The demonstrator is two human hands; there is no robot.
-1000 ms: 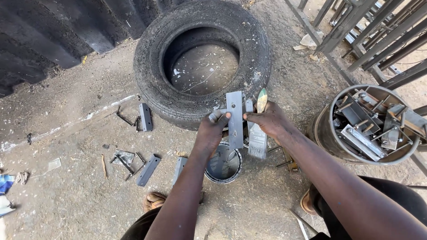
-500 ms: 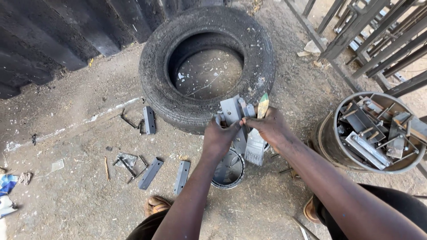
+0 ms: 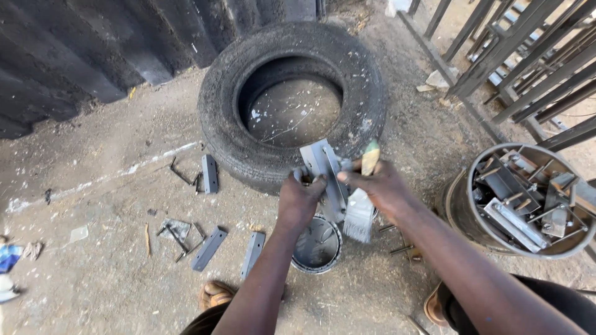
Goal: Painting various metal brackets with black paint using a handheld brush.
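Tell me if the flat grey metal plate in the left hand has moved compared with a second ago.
Yes. The flat grey metal plate has lifted away from the round paint tin toward the black rubber tyre.

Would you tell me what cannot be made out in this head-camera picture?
- How the left hand grips the grey metal bracket: its fingers curl behind it.
- The paintbrush bristles: blurred.
- The paint can: partly covered by the left forearm and the brush.
- The parts in the round bin: cut off by the right edge.
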